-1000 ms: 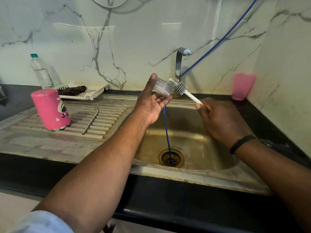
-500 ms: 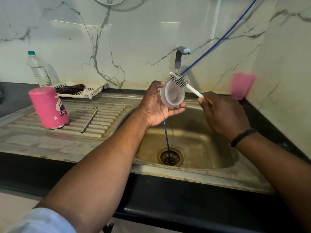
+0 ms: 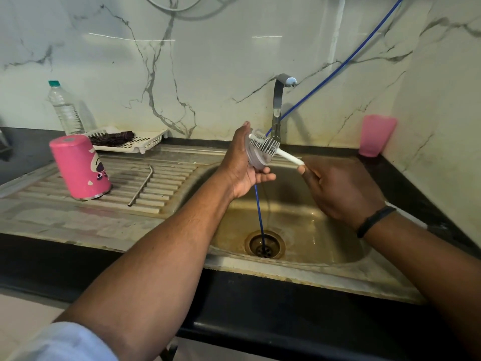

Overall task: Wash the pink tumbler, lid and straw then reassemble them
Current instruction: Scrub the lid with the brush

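Pink printed tumbler [image 3: 79, 166] stands upside down on steel drainboard [image 3: 166, 173] at 9 o'clock w/ bent metal straw [image 3: 140, 185] lying just right of it, then left hand [image 3: 240, 165], palm up over sink basin [image 3: 299, 222], grips clear round lid [image 3: 256, 157] while right hand [image 3: 335, 188] at 3 o'clock holds white bottle brush [image 3: 270, 148], bristles on lid.

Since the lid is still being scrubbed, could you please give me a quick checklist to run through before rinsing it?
1. Lid gripped by the left hand: ok.
2. Brush bristles on the lid, handle held by the right hand: ok.
3. Lid over the sink basin: ok.
4. Tap running: not ok, no water visible.
5. Pink tumbler upside down on the drainboard, straw beside it: ok.
6. Lid fully clean: cannot tell.
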